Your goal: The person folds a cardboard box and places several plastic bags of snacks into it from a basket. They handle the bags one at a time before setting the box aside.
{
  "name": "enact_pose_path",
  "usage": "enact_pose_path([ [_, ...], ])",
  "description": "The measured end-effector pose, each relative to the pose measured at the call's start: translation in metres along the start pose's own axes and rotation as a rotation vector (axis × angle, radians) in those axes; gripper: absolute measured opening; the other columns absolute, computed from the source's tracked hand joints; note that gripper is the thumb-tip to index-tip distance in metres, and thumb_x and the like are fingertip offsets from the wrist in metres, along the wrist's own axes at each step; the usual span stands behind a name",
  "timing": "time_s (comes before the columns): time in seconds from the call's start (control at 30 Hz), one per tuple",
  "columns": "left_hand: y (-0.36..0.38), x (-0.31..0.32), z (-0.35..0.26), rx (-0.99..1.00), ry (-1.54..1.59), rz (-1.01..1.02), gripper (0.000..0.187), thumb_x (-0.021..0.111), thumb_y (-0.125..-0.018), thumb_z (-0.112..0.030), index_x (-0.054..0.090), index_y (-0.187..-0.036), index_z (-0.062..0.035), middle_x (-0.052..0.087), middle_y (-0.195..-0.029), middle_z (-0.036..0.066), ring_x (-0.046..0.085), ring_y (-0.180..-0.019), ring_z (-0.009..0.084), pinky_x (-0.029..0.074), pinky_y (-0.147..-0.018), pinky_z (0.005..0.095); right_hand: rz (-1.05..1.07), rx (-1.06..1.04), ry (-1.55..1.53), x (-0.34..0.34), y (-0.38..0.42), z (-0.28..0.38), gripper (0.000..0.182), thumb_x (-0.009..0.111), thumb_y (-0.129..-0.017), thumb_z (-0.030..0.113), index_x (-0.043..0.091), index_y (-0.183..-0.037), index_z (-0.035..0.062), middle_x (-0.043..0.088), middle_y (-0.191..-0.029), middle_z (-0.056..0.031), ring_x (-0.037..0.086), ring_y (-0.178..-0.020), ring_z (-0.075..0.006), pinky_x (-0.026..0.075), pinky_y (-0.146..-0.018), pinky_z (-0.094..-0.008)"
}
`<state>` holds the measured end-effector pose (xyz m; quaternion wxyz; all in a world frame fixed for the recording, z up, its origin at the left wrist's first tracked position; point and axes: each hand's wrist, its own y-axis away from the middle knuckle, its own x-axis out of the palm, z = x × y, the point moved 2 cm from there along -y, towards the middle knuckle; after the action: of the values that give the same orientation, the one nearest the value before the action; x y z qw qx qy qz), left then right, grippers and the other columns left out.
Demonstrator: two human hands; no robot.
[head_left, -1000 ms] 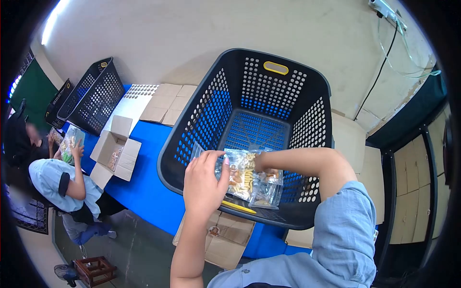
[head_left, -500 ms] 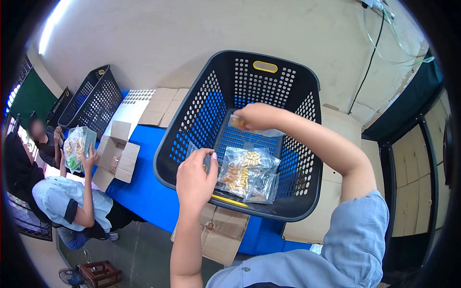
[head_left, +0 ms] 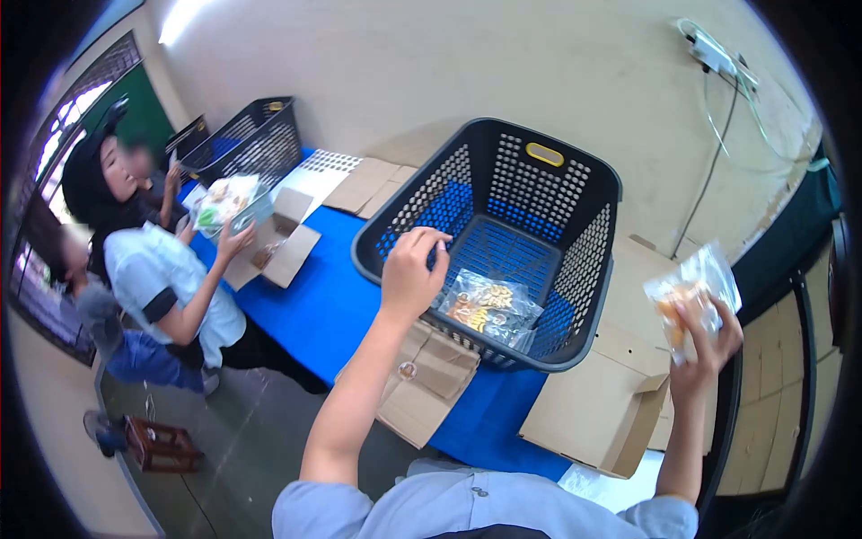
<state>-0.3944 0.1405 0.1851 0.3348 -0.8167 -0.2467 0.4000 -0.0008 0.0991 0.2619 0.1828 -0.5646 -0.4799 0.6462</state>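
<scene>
My right hand (head_left: pixel 709 346) is closed on a clear plastic snack packet (head_left: pixel 705 277) with orange-brown pieces inside, held up to the right of the black basket. Over the near left rim of the perforated black basket (head_left: pixel 588 260) hovers my left hand (head_left: pixel 413 274), its fingers loosely curled and apart, with nothing visible in them. Several clear snack packets (head_left: pixel 489 305) with pale yellow and orange pieces lie on the basket floor at its near end. The left palm is turned away from view.
An open cardboard box (head_left: pixel 597 413) sits right of the basket, and flattened cardboard (head_left: pixel 426 382) lies in front of it. At left, a co-worker (head_left: pixel 171 278) holds a plastic container (head_left: pixel 238 211) beside another open box (head_left: pixel 278 247). A second black basket (head_left: pixel 256 139) stands behind on the blue-covered table (head_left: pixel 341 260).
My right hand has come out of the basket and moved right with a snack packet. My left hand has shifted slightly right and up. The camera view has turned.
</scene>
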Motion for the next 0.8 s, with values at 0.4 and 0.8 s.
enact_pose_path([
  [0.4,0.154,0.057,-0.229,-0.613,1.612,0.995,0.042,0.045,-0.099,-0.031,0.045,-0.132,-0.0047,0.056,-0.115,0.007,0.056,-0.104,0.0144,0.045,-0.091,0.0289,0.015,-0.093,-0.416,-0.08,0.144,0.0,0.041,0.078,-0.06,0.012,0.074,-0.099,0.0236,0.054,-0.106,-0.0048,0.053,-0.095,-0.0204,0.043,-0.071,-0.0302],
  [0.8,0.2,0.113,-0.255,-0.797,1.418,0.674,0.038,0.057,-0.094,-0.022,0.045,-0.127,-0.0051,0.056,-0.119,0.006,0.056,-0.108,0.0134,0.048,-0.089,0.0295,0.119,0.762,-1.347,-0.045,0.206,-0.015,0.06,0.055,-0.086,0.007,0.034,-0.142,0.0062,0.036,-0.141,-0.0188,0.039,-0.131,-0.0307,0.03,-0.108,-0.0405],
])
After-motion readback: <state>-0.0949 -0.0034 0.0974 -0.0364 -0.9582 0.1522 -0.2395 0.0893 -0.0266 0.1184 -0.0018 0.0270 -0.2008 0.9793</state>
